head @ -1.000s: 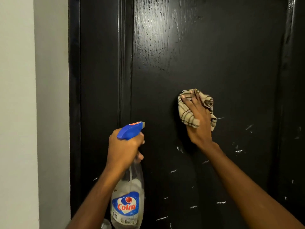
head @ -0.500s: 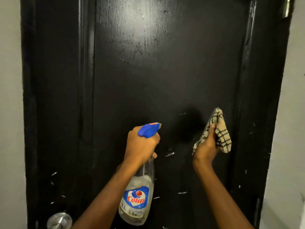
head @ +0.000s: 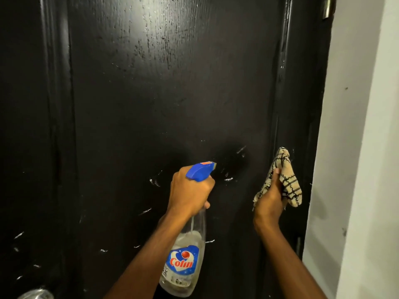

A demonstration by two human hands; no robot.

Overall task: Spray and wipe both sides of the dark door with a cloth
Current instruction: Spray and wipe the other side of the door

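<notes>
1. The upper and middle face of the glossy black wooden door (head: 172, 93) is open to a hand.
2. Low at centre, the left hand (head: 190, 193) gripping the clear plastic spray bottle with a blue trigger head (head: 183, 266) blocks the panel.
3. The right hand (head: 267, 203), holding the crumpled beige black-checked cloth (head: 289, 186), fills the strip near the door's right edge, beside the pale grey wall (head: 345, 169).
4. A round silver metal knob (head: 36, 294) juts out at bottom left.

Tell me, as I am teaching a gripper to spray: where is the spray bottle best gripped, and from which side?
Grip the spray bottle at its narrow neck just under the blue head, where the left hand holds it. Come from behind, the side away from the door: the nozzle points at the door, and the wider body hangs below the grip.
</notes>
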